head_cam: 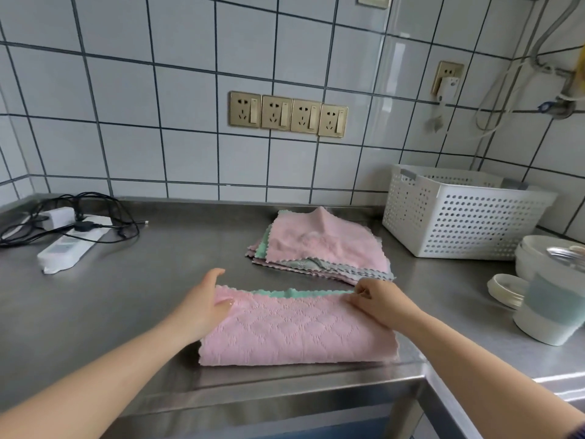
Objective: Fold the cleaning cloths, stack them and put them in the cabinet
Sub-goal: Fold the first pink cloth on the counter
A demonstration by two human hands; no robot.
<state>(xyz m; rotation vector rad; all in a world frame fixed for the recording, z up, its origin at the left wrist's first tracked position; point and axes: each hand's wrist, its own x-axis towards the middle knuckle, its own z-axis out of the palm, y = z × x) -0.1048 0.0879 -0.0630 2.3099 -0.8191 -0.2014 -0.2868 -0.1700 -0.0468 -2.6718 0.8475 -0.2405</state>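
Observation:
A pink cleaning cloth (297, 331) lies folded in half near the front edge of the steel counter (152, 289), with a green cloth edge showing along its far side. My left hand (202, 305) rests on the cloth's far left corner, thumb on top and fingers straight. My right hand (380, 302) pinches the far right corner. Behind them sits a loose pile of cloths (319, 248), pink on top with grey and green beneath. No cabinet is in view.
A white perforated basket (459, 217) stands at the back right. White bowls and a lidded container (550, 286) crowd the right edge. A power strip with tangled black cables (69, 236) lies at the back left. Wall sockets (288, 114) sit above.

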